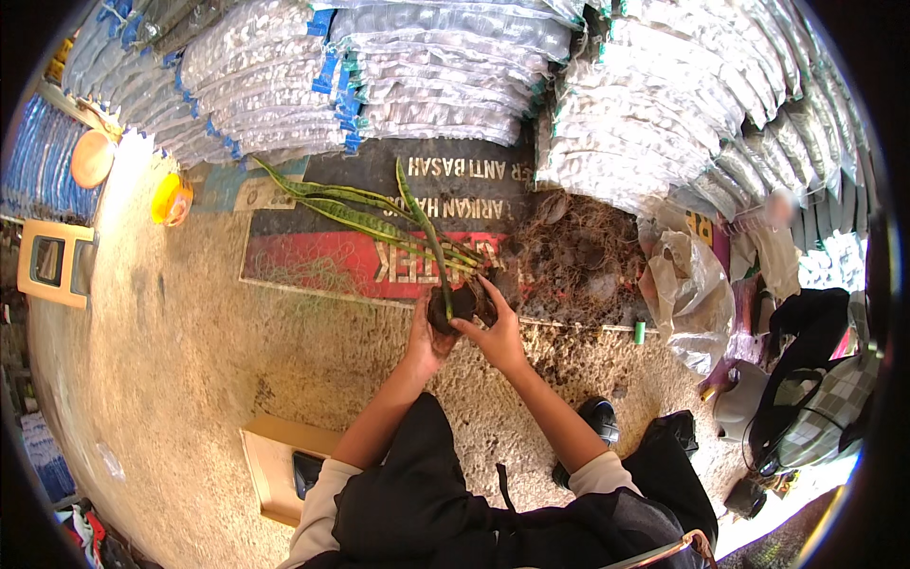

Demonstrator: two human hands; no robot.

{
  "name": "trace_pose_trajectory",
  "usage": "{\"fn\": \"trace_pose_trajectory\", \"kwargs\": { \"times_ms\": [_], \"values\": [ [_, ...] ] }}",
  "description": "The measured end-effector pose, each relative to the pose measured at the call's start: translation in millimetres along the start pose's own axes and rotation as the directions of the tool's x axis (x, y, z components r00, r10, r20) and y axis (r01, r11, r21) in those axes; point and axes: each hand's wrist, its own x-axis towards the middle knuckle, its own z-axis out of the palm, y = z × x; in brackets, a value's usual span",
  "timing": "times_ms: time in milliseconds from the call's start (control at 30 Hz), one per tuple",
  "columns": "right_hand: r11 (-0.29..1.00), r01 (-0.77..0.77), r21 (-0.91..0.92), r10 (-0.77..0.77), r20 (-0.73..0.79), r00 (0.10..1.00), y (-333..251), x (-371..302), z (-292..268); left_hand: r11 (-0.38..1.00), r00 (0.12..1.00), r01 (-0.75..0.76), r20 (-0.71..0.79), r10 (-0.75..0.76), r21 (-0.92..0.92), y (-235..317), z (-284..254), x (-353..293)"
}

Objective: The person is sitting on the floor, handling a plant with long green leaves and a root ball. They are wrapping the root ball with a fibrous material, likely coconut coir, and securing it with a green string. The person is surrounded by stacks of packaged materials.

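Between my two hands is a small dark pot (462, 302) with dark soil in it. A long snake plant leaf (432, 230), green with pale edges, rises from the pot and leans away from me. My left hand (430, 334) is wrapped round the pot's left side. On its right side, the fingers of my right hand (499, 330) grip the rim, with the thumb at the soil near the leaf's base. More snake plant leaves (355, 220) lie flat just beyond, their bases close to my right fingertips. The pot's underside is hidden.
A printed sheet (313, 261) covers the ground ahead, with a heap of soil and roots (578, 251) at its right. Beside that lie a crumpled plastic bag (692, 299) and a green cylinder (640, 333). Stacked filled bags (436, 85) line the back. A tan box (275, 465) stands left.
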Motion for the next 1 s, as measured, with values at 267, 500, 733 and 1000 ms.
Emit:
{"fn": "trace_pose_trajectory", "kwargs": {
  "times_ms": [267,500,733,1000],
  "values": [
    [0.992,0.037,-0.119,-0.039,-0.021,0.999,1,-7,5,0.992,0.998,-0.033,0.056,0.026,0.126,-8,-5,4],
    [0.997,-0.056,0.047,0.056,-0.003,0.998,-1,-3,1,0.997,0.995,-0.059,0.082,0.055,0.048,-5,-7,9],
    [0.971,-0.234,0.046,0.239,-0.177,0.955,35,10,-50,0.998,0.984,-0.009,0.178,0.021,-0.067,-4,-22,17],
    [0.951,-0.3,0.075,0.289,0.13,0.948,36,54,-20,0.999,0.984,-0.004,0.176,0.013,-0.054,-7,-21,15]
  ]
}}
